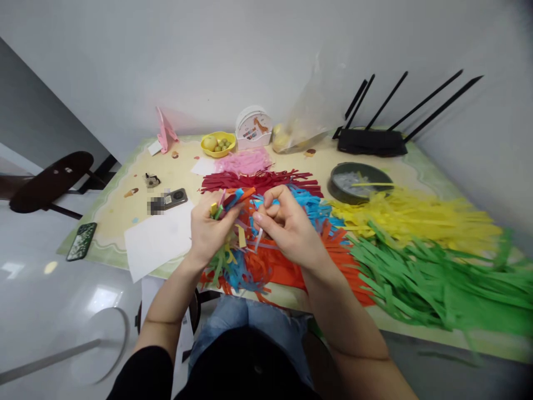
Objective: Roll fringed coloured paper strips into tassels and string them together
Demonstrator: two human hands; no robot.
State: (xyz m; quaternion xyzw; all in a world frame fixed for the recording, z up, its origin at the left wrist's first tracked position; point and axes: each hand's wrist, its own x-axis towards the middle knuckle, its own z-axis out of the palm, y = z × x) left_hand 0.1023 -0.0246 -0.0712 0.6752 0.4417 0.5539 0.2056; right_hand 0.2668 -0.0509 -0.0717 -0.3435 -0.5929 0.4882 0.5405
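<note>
My left hand (pixel 210 226) is closed round a bundle of coloured paper strips (pixel 233 201), their orange, blue, green and yellow ends poking out above the fist. More strips of that bundle seem to hang below it. Beside it, my right hand (pixel 287 225) pinches a thin whitish strip (pixel 259 240) between thumb and fingers. Under both hands lie fringed paper piles: orange (pixel 287 272), blue (pixel 312 205) and dark red (pixel 266 180). Farther right spread a yellow fringe pile (pixel 425 219) and a green one (pixel 441 283).
A dark round bowl (pixel 339 191) holds clear pieces. At the back stand a black router (pixel 370 143), a plastic bag (pixel 300 133), a yellow fruit dish (pixel 219 151) and pink shreds (pixel 244 161). White paper (pixel 160 239), a phone (pixel 81 242) and a dark device (pixel 177 197) lie left.
</note>
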